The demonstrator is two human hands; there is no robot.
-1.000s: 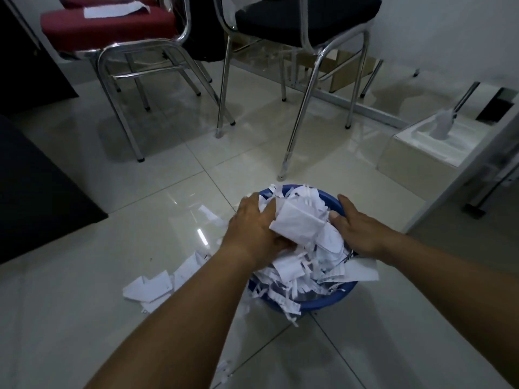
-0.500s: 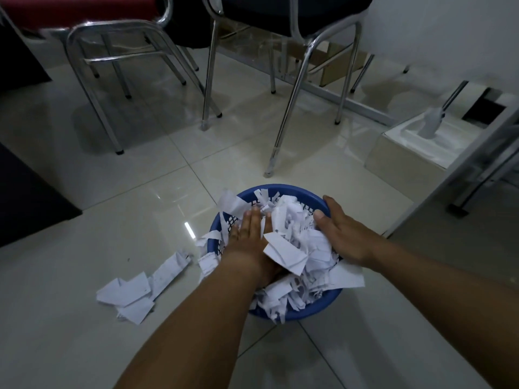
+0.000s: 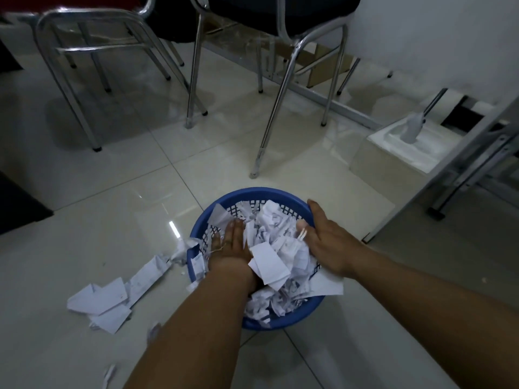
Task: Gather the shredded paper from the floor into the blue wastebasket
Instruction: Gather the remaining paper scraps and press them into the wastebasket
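The blue wastebasket stands on the tiled floor, heaped with white shredded paper that spills over its near rim. My left hand lies flat with straight fingers, pressing down on the paper inside the basket's left half. My right hand lies flat along the basket's right rim, fingers straight, pushing the paper inward. More torn paper pieces lie on the floor left of the basket, with a crumpled bit by its left wall and small scraps near my left forearm.
Two chrome-legged chairs stand just beyond the basket. A white box with a grey handle sits at the right, beside a metal table frame. A dark mat borders the left edge.
Both hands have sunk from holding a raised heap to pressing it flat into the basket. The paper pile is lower. The camera has tilted down and closer.
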